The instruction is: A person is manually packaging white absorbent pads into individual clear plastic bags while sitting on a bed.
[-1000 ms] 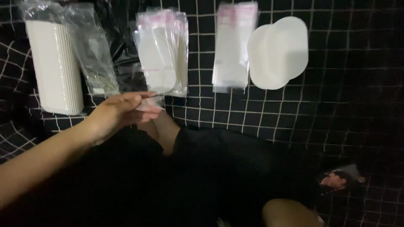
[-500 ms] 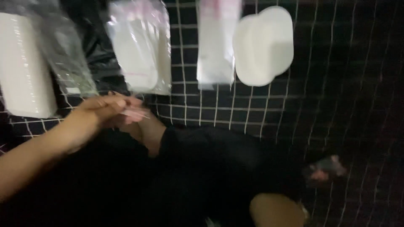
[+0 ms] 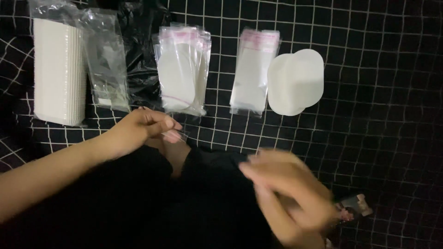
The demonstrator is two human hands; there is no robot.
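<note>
My left hand (image 3: pixel 140 131) pinches a small clear plastic strip (image 3: pixel 177 135) between thumb and fingers, just below a pile of filled clear sleeves with pink-edged flaps (image 3: pixel 182 69). My right hand (image 3: pixel 288 198) is blurred with motion at the lower right, fingers spread, nothing visible in it. To the right of the filled pile lie a stack of empty clear sleeves (image 3: pixel 254 69) and a stack of white rounded pads (image 3: pixel 295 80).
A black cloth with a white grid (image 3: pixel 387 69) covers the surface. A tall stack of white cards in a clear wrapper (image 3: pixel 57 71) and a loose clear bag (image 3: pixel 106 64) lie at the left. A small printed card (image 3: pixel 353 208) sits at the lower right.
My right hand has come into view at the lower right and is moving fast. The left hand stays below the filled pile, still pinching the strip. The view shifted slightly.
</note>
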